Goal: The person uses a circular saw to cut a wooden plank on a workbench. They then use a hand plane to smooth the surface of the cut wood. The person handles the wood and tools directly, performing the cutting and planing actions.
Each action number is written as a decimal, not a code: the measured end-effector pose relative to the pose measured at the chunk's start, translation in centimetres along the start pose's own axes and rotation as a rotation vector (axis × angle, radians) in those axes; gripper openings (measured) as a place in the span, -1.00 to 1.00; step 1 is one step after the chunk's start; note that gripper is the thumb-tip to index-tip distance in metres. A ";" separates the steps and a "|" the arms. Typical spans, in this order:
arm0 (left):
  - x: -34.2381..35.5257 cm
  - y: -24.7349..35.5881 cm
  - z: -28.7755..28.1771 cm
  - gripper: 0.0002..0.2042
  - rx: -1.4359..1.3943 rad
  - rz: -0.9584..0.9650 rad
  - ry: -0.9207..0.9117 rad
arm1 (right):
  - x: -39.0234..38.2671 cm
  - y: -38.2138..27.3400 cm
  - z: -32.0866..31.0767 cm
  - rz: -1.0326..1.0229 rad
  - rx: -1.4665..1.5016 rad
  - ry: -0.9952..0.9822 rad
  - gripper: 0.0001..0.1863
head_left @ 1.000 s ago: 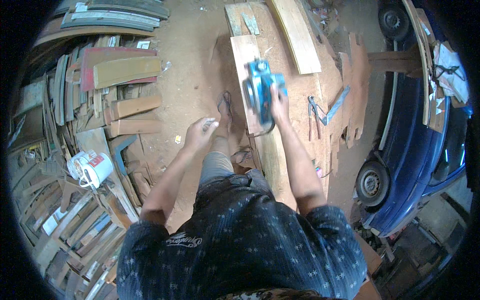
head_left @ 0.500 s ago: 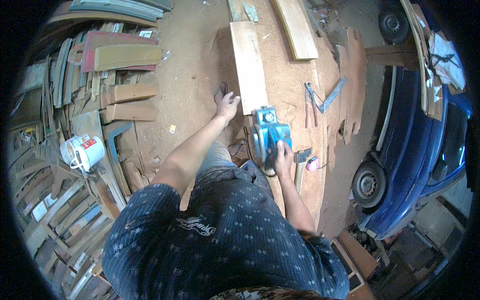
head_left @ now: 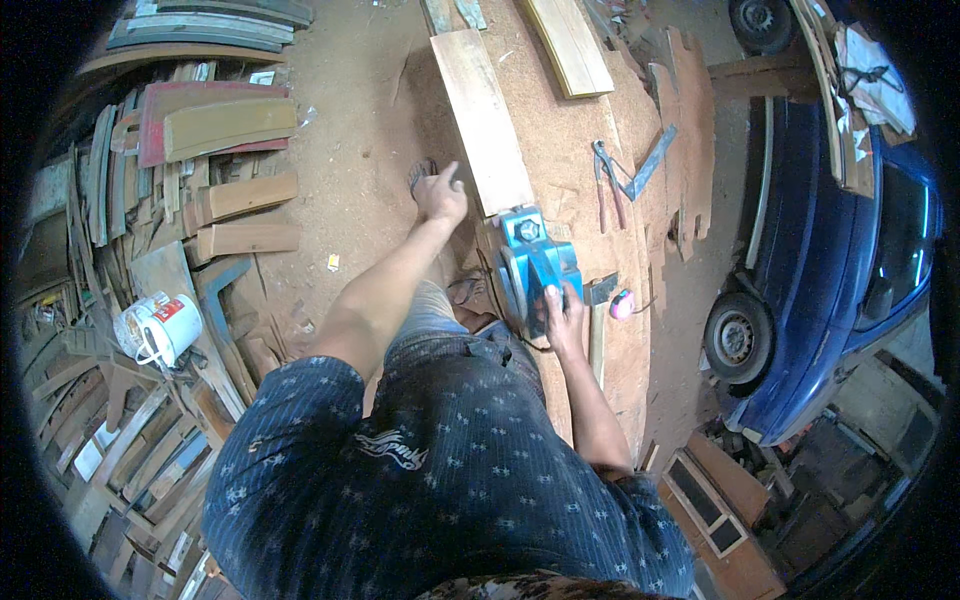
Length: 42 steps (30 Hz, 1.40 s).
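My right hand (head_left: 563, 318) is closed round the handle of a blue electric planer (head_left: 540, 262), which sits at the near end of a pale wooden board (head_left: 485, 120). The board lies lengthwise on the dusty wooden workbench (head_left: 560, 150). To the left of the board, my left hand (head_left: 440, 195) hangs in the air, holding nothing; its fingers are loosely bent, with one stretched out. Just right of the planer lie a hammer (head_left: 598, 300) and a small pink round thing (head_left: 622, 304).
Farther right on the bench are pincers (head_left: 608, 185) and a grey angled metal piece (head_left: 652, 165). Another board (head_left: 567, 50) lies at the far side. Wood offcuts (head_left: 245, 200) and a white bucket (head_left: 170, 328) stand left. A blue car (head_left: 820, 270) is at right.
The view has shifted slightly, so the surroundings sit farther left and higher. My left hand's fingers have curled in more. My right hand keeps its hold on the planer.
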<state>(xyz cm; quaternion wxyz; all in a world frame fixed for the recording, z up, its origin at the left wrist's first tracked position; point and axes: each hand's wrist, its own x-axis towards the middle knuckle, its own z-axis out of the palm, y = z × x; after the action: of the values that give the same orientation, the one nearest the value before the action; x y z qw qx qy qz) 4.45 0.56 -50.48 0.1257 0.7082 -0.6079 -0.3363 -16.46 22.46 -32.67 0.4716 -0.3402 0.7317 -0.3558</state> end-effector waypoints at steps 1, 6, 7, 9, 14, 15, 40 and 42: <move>0.2 -1.6 -0.4 -0.47 -0.197 -0.076 -0.020 | 1.2 0.5 0.7 -0.075 -0.059 0.005 -0.59; -2.2 -11.6 -3.2 -0.44 -0.360 -0.122 0.006 | 5.6 1.7 4.7 -0.210 -0.084 0.012 -0.63; -3.2 -13.9 -4.0 -0.43 -0.170 -0.091 0.033 | 6.6 1.4 5.5 -0.210 -0.051 0.010 -0.63; -6.2 -18.6 -5.5 -0.40 -0.054 -0.233 -0.022 | 8.3 0.6 7.0 -0.228 -0.038 0.013 -0.61; -13.9 -28.2 -7.9 -0.39 0.052 -0.410 -0.037 | 14.1 -3.0 10.4 -0.283 -0.080 0.048 -0.56; -15.4 -29.6 -8.0 -0.40 0.052 -0.459 -0.053 | 15.2 -3.8 11.0 -0.296 -0.103 0.052 -0.56; -6.5 -23.9 -13.1 -0.52 -0.414 -0.641 -0.031 | 45.4 -21.9 27.0 -0.490 -0.227 0.282 -0.40; -5.1 -21.0 -13.7 -0.53 -0.437 -0.528 0.004 | 45.2 -21.5 26.7 -0.406 -0.167 0.204 -0.39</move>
<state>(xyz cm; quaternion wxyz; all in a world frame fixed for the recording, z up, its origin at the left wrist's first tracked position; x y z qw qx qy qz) 29.25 7.04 -51.00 0.1841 0.7982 -0.3169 -0.4781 -2.71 -31.60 -42.87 0.2841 -0.4804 0.7191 -0.4140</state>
